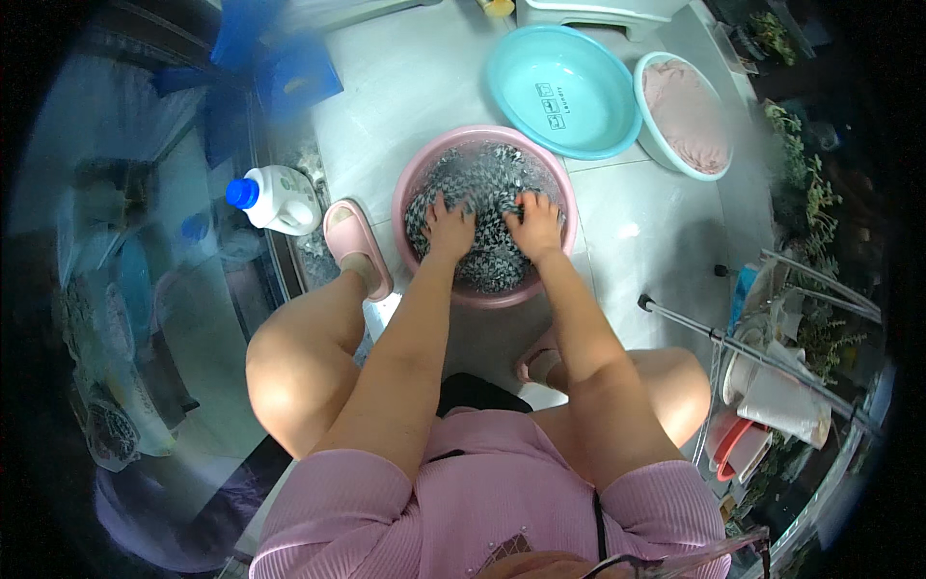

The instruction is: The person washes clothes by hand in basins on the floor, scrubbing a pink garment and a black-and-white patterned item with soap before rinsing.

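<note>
A pink plastic basin [483, 300] stands on the floor between my feet. Black-and-white patterned fabric [499, 268] lies wet in water inside it. My left hand [450, 228] presses on the left part of the fabric, fingers spread. On the right part rests my right hand [537, 224], its fingers apart and bent onto the cloth; the fingertips are partly hidden against it. Touching or close behind the basin is a turquoise laundry basin [600, 108] with only some moisture visible. A pale basin [655, 137] holding pink fabric [684, 112] stands beside it.
A white detergent jug [282, 199] with a blue cap stands at the left, near my pink slipper [354, 239] and a glass door track. A metal rack [694, 323] with pots and containers stands at the right. A white plastic stool [593, 11] is at the top.
</note>
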The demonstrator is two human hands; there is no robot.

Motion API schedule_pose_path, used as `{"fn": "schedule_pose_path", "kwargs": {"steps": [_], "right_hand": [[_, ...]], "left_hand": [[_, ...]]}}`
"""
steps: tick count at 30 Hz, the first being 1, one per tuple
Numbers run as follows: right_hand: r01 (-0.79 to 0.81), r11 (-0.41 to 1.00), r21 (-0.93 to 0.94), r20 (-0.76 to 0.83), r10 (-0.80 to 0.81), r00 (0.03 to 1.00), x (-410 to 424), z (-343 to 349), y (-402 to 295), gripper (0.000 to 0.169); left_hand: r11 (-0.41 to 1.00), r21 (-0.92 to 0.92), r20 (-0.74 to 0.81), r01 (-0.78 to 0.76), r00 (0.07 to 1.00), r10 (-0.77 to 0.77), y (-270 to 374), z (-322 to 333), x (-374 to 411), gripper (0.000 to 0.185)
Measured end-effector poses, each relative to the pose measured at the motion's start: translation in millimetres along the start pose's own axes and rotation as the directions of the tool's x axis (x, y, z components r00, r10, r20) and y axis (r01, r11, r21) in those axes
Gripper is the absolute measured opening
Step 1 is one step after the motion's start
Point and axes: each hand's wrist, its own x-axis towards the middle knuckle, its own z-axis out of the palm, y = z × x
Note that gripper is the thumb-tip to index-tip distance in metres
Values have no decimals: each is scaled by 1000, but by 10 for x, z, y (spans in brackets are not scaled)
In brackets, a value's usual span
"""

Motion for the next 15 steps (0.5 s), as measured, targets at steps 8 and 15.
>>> {"fn": "schedule_pose_path", "kwargs": {"steps": [8,15], "right_hand": [[-53,997,-47,166,60,984,-86,700,188,63],[14,980,-198,345,56,937,178,897,317,60]], "left_hand": [[967,250,222,-44,975,-13,-119,439,119,46],[946,322,314,-38,947,-69,-257,673,375,46]]}}
